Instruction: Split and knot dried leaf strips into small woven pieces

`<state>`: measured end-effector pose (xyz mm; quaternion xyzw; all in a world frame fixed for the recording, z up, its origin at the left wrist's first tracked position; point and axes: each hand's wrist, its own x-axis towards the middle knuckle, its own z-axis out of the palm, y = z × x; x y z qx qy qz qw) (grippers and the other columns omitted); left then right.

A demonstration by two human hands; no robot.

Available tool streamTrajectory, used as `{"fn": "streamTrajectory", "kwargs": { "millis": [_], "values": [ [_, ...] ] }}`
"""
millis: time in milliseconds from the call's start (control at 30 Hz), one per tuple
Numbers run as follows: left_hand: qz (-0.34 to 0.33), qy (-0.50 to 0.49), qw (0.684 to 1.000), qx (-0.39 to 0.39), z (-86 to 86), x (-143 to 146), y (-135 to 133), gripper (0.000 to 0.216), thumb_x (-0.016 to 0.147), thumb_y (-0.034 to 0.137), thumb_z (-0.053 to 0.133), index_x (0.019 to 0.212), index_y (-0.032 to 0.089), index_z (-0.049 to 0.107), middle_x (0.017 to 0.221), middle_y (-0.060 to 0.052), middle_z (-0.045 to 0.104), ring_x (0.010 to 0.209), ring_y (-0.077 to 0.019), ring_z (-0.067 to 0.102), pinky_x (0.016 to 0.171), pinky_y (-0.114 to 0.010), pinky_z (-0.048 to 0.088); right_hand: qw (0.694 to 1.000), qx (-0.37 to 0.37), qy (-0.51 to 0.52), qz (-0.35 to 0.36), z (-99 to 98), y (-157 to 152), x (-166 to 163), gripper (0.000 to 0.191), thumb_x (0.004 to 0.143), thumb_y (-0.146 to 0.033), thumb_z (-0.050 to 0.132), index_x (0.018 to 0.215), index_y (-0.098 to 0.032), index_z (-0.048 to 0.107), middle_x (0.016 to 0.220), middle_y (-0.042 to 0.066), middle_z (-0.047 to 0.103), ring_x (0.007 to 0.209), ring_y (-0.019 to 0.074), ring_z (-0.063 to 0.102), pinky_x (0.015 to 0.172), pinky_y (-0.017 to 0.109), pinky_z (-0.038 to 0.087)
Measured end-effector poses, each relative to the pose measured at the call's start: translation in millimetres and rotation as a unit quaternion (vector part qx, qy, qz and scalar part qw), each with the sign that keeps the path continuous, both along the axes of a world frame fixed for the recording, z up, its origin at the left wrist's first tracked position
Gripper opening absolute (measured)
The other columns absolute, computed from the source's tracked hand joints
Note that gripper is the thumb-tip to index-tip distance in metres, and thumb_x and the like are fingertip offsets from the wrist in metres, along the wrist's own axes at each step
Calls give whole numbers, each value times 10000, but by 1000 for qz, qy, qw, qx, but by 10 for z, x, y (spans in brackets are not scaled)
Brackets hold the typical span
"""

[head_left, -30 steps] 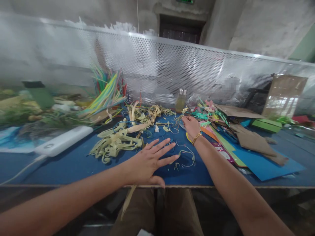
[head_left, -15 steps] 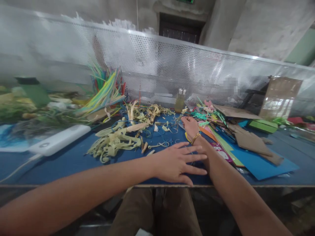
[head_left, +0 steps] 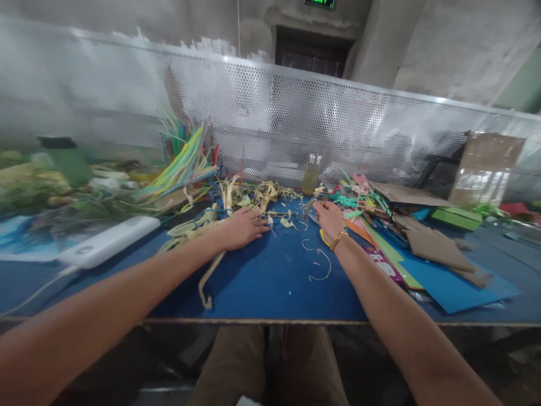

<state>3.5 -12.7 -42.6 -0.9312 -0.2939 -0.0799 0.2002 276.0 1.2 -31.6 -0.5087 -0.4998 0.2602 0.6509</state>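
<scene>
My left hand point(head_left: 244, 228) lies palm down with its fingers stretched out, over the right edge of a heap of pale dried husk strips point(head_left: 198, 217). One long strip point(head_left: 205, 282) trails from below it toward the table's front edge. My right hand point(head_left: 329, 219), with a bracelet at the wrist, has its fingers drawn together beside dried brownish bits point(head_left: 309, 208). What those fingers hold is hidden. A yellow piece point(head_left: 324, 238) and a thin pale blade-like edge show by that hand. A curled pale thread point(head_left: 327, 268) rests on the blue tabletop point(head_left: 266, 287).
Behind my hands stands a small bottle point(head_left: 311, 175) before a perforated metal screen point(head_left: 338, 118). Coloured stems point(head_left: 181, 155) and a white power strip point(head_left: 110, 239) lie left. Coloured paper point(head_left: 460, 287) and cardboard point(head_left: 435, 239) are piled right.
My left hand has swept left and away from me, off my right forearm and onto the husk strips. Scraps in the middle have shifted left with it. My right hand has hardly moved.
</scene>
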Motion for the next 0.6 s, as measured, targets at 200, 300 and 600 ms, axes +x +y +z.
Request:
{"fn": "streamTrajectory", "kwargs": {
  "millis": [200,300,600],
  "values": [
    [102,-49,994,10,252,-43,64,364,910,380,344,1093,287,645,1250,-15,580,1188,-243,420,947,-408,253,1000,8,3,-4,32,-14,-7,196,623,-339,576,656,-145,583,569,-34,495,519,84,385,519,224,325],
    [80,-87,993,19,387,404,-289,458,855,560,355,1020,280,678,1211,-53,592,1129,-289,447,930,-474,259,1000,8,-3,-8,54,-25,6,199,625,-341,570,646,-144,580,566,-35,493,522,86,390,522,228,326],
    [-236,1,969,-72,132,1347,-880,422,910,466,290,1259,377,509,1385,28,461,1341,-214,259,1024,-421,227,999,18,-15,-38,47,55,161,211,624,-349,571,640,-140,596,543,-38,489,517,90,391,528,230,329]
  ]
}}
